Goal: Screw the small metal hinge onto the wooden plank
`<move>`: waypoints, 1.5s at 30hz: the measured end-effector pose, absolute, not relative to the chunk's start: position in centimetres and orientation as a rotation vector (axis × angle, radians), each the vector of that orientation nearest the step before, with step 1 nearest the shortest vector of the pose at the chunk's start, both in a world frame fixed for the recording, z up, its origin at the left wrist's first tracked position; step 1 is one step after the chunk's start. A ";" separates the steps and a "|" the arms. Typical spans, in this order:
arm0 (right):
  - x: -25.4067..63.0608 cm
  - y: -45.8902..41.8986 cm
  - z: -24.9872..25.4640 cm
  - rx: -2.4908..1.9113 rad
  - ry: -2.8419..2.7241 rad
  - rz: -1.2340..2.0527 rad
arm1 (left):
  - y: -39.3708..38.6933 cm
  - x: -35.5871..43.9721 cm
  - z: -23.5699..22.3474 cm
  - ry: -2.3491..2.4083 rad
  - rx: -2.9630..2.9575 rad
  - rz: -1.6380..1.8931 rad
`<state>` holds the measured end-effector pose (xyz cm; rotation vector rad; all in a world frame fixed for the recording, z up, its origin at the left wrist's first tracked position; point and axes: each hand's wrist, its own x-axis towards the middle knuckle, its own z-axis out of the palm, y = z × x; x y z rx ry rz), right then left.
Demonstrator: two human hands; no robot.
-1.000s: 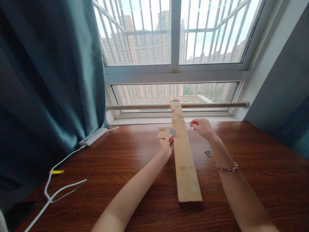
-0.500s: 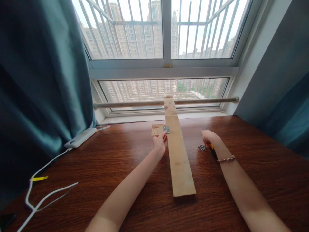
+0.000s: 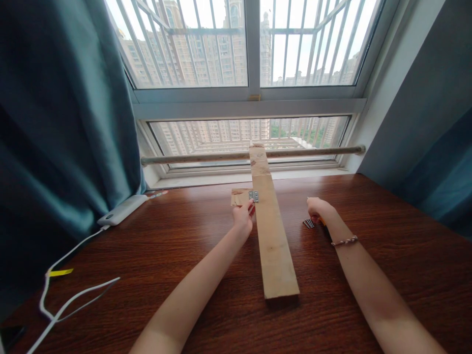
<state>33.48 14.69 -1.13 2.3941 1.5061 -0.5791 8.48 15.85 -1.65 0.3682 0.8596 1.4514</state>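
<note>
A long pale wooden plank (image 3: 272,231) lies lengthwise on the dark wooden table (image 3: 184,255), its far end reaching the window rail. A small wooden block (image 3: 239,196) sits against its left side, joined by a small metal hinge (image 3: 253,196). My left hand (image 3: 243,219) rests with curled fingers on the block's near edge, beside the plank. My right hand (image 3: 320,210) is on the table to the right of the plank, fingers closed round something with an orange part, right beside a small bunch of screws (image 3: 309,223).
A white power bank (image 3: 123,209) with a white cable (image 3: 66,295) lies at the left by the teal curtain (image 3: 62,123). A wooden rod (image 3: 206,158) runs along the window sill. A dark wall stands at the right.
My right hand dropped from beside the plank to the table by the screws and closed on something. The view shifted slightly; my left hand stays at the block.
</note>
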 end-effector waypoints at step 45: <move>20.5 18.4 3.6 2.066 3.186 -0.005 | 15.4 8.5 -0.9 0.840 0.306 1.463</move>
